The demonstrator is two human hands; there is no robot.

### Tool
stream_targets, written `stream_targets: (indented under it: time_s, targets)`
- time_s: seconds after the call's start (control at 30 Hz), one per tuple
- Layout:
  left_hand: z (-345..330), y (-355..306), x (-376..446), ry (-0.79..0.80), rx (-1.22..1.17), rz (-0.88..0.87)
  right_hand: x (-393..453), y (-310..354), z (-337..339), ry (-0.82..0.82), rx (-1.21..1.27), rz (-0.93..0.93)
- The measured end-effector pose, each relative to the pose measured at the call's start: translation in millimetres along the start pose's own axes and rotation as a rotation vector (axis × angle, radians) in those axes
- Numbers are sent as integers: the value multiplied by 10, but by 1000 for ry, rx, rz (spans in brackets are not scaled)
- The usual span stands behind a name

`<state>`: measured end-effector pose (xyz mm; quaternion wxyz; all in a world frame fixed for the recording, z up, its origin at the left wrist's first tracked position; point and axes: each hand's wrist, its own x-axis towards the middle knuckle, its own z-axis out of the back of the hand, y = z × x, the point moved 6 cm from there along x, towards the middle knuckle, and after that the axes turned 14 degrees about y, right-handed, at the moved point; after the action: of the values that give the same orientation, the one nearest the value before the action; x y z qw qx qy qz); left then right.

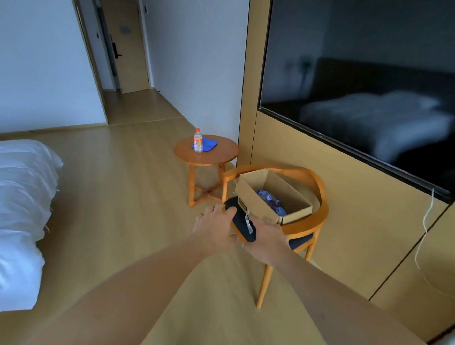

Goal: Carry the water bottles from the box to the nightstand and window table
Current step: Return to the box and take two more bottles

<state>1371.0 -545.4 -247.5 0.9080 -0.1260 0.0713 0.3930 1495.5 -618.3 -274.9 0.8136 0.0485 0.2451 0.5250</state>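
An open cardboard box (256, 201) sits on the dark seat of a wooden armchair (317, 213). Inside lie several water bottles (270, 201) with white caps and bluish labels. Both my arms reach forward toward the chair. My left hand (213, 229) hovers with loosely spread fingers just left of the seat's front edge, holding nothing. My right hand (266, 241) lies palm down below the box's near corner, fingers relaxed, also holding nothing. Another bottle (198, 140) with a red cap stands upright on a round wooden side table (211, 157).
A blue cloth (208, 144) lies on the side table behind the bottle. A bed with a white duvet (8, 211) fills the left. A wall-mounted TV (375, 88) and wood panelling stand at the right, with a white cable (423, 240) hanging down. A door (125, 44) is far back.
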Motion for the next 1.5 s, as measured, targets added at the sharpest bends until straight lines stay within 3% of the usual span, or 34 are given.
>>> stream_targets:
  time_s: [0.23, 0.43, 0.7, 1.03, 1.33, 1.5]
  targets:
    - [409, 752, 1537, 47, -64, -83, 1393, 176, 403, -33, 71, -116]
    - [517, 1014, 2581, 112, -71, -155, 2282, 139, 604, -12, 103, -200]
    - [310, 961, 3847, 201, -40, -257, 3350, -263, 614, 73, 215, -327]
    - [-31, 601, 5691, 371, 62, -285, 4785, -1347, 698, 153, 383, -441]
    - [-515, 273, 6655, 565, 55, -316, 5257, -2032, 307, 284, 536, -616]
    - [-923, 84, 7020, 673, 110, -388, 5342, -2358, 94, 255, 705, -742]
